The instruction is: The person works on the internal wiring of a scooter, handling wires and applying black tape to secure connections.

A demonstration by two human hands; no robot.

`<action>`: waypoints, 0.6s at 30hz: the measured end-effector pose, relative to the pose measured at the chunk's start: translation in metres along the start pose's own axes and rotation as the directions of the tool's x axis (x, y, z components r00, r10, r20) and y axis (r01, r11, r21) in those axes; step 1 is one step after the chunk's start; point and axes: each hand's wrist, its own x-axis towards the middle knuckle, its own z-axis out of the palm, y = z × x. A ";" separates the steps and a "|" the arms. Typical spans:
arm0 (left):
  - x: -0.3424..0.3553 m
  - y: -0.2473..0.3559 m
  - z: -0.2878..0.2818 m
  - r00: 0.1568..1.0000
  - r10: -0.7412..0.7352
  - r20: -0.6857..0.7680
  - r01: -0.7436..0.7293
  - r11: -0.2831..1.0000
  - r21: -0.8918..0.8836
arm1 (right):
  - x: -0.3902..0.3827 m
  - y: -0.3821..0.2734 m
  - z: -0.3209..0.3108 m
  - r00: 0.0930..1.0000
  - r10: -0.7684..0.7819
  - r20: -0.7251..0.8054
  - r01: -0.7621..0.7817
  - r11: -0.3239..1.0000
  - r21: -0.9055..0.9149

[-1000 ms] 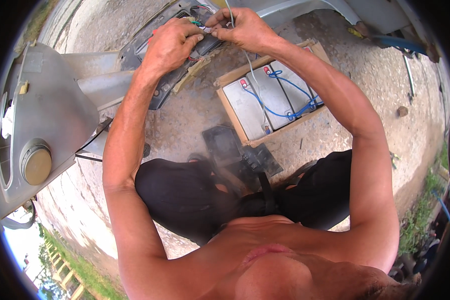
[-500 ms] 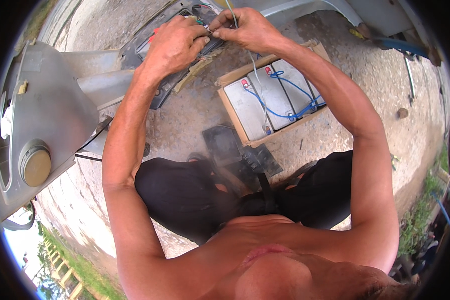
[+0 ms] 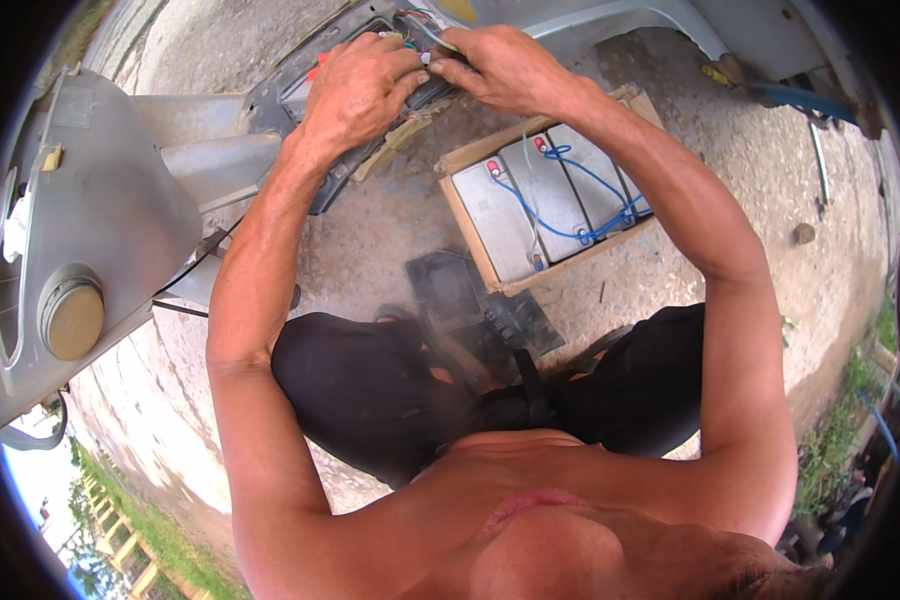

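My left hand (image 3: 365, 90) bends over an open compartment (image 3: 295, 98) in a grey vehicle body, its fingers curled and mostly hidden from above. Opposite it, my right hand (image 3: 505, 68) is closed, thumb and fingertips pinched together on a pale wire (image 3: 432, 34). A small white piece (image 3: 426, 58) shows between the two hands' fingertips; which hand grips it is unclear. Thin coloured wires (image 3: 408, 42) lie just beyond the fingers. Red pieces (image 3: 318, 66) sit beside my left hand. What my left fingers hold cannot be made out.
A cardboard box (image 3: 478, 262) of several grey batteries (image 3: 482, 200), joined by blue wires (image 3: 530, 205), stands below my right forearm. A black plastic panel (image 3: 445, 290) lies between my feet. Grey bodywork (image 3: 120, 190) rises at the left. A stone (image 3: 804, 233) lies on the right.
Both hands have moved slightly right, still close together. The pale wire, which crossed over my right fingers, now slants in from the upper left to my right hand.
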 end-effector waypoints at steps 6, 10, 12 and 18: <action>0.001 -0.001 0.002 1.000 0.007 0.009 -0.007 1.000 -0.003 | 0.004 0.003 -0.009 0.986 0.071 0.151 -0.096 0.982 0.163; 0.003 -0.003 -0.001 0.998 0.004 0.065 -0.003 1.000 -0.012 | -0.003 0.007 -0.007 0.997 -0.050 0.056 0.046 0.997 0.065; 0.006 -0.001 -0.001 0.999 0.016 0.049 -0.014 0.999 -0.038 | -0.006 0.014 -0.002 0.982 -0.176 -0.074 0.170 0.982 -0.077; 0.001 -0.008 0.000 0.999 0.037 0.018 -0.035 0.996 -0.085 | -0.001 0.000 -0.005 0.976 -0.215 -0.031 0.205 0.958 -0.198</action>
